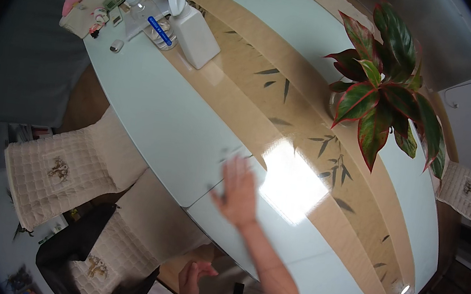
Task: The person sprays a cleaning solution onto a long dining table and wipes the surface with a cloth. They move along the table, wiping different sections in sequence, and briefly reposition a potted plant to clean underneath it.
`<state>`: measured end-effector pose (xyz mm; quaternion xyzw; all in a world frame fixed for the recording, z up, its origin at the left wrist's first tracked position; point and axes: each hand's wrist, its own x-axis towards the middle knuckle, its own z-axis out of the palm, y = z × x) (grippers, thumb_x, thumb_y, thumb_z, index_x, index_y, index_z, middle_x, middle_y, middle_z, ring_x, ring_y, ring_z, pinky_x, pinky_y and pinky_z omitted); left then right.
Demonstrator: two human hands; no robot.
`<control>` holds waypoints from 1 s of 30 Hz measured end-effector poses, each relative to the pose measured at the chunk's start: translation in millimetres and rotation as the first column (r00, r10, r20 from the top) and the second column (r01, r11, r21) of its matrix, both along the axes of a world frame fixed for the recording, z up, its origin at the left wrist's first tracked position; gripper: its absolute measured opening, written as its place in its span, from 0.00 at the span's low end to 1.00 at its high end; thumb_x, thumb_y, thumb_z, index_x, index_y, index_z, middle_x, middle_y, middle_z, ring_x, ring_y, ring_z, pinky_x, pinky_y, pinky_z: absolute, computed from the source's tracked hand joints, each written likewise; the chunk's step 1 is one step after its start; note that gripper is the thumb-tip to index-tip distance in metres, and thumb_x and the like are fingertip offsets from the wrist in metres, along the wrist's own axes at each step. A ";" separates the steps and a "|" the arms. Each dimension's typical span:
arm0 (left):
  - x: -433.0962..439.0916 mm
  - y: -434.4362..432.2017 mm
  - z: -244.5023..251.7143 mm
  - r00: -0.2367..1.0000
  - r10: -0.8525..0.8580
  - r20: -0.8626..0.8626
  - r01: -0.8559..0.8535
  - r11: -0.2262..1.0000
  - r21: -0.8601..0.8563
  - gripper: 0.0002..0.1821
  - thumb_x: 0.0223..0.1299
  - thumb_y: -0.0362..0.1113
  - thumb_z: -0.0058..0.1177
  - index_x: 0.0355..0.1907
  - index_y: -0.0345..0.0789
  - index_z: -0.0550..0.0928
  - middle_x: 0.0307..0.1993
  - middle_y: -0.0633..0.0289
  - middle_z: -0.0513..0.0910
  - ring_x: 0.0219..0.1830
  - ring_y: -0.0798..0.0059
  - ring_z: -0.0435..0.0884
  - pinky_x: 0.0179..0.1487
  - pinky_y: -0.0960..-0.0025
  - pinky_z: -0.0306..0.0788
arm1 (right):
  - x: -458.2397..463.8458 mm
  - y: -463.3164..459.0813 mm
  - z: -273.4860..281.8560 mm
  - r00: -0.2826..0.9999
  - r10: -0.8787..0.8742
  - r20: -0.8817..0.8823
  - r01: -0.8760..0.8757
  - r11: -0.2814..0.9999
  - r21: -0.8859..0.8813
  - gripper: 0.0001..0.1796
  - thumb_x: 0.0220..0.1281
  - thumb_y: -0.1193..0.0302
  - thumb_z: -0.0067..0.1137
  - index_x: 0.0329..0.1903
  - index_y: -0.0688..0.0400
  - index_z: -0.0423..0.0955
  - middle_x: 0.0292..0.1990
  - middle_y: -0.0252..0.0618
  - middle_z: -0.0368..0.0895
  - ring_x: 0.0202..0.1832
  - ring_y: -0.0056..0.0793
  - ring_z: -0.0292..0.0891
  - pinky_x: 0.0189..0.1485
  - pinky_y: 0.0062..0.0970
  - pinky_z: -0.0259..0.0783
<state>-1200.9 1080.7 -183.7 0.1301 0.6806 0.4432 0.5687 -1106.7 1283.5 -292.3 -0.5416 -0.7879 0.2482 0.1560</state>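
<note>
My right hand [239,191] reaches over the glossy table [152,106], palm down and fingers extended, a little blurred. It is beside a thin seam in the pale tabletop, and nothing shows in its grasp. Whether the palm touches the surface is hard to tell. Below the table's near edge, my left hand [190,280] is close to my body with its fingers bent. What may lie inside those fingers is hidden. A tan table runner [263,102] with dark bamboo leaves stretches lengthwise, with a bright light reflection to the right of my right hand.
A potted plant [378,94] with red-edged leaves stands across the table. At the far left end are a white spray bottle [196,36], a clear plastic bottle [159,27] and several small items. Quilted chairs [60,169] line the near side, one draped with dark clothing [68,250].
</note>
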 end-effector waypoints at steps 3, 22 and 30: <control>0.3 4.8 6.7 1.000 -0.009 -0.002 0.009 1.000 0.021 0.21 0.74 0.46 0.36 0.39 0.29 0.77 0.34 0.56 0.80 0.33 0.66 0.81 0.42 0.58 0.79 | -38.4 -67.2 8.1 0.975 0.221 -0.010 -0.221 0.972 -0.084 0.43 0.58 0.47 0.53 0.70 0.59 0.57 0.73 0.47 0.48 0.75 0.47 0.40 0.72 0.44 0.46; 49.3 30.9 4.6 0.928 -0.365 0.071 0.364 0.931 0.036 0.20 0.76 0.42 0.31 0.41 0.28 0.76 0.34 0.55 0.80 0.34 0.66 0.82 0.44 0.62 0.77 | 325.5 -355.4 -25.6 0.275 -0.914 0.297 0.956 0.292 0.013 0.40 0.72 0.51 0.35 0.74 0.63 0.39 0.75 0.56 0.32 0.75 0.57 0.29 0.74 0.48 0.31; 51.7 33.9 7.2 0.903 -0.428 0.028 0.428 0.903 -0.015 0.21 0.75 0.44 0.32 0.39 0.30 0.76 0.32 0.54 0.80 0.34 0.64 0.81 0.45 0.61 0.76 | 181.0 -166.8 -2.8 0.712 -0.700 0.052 0.701 0.713 -0.009 0.45 0.53 0.58 0.61 0.70 0.63 0.53 0.71 0.61 0.47 0.73 0.62 0.40 0.71 0.55 0.39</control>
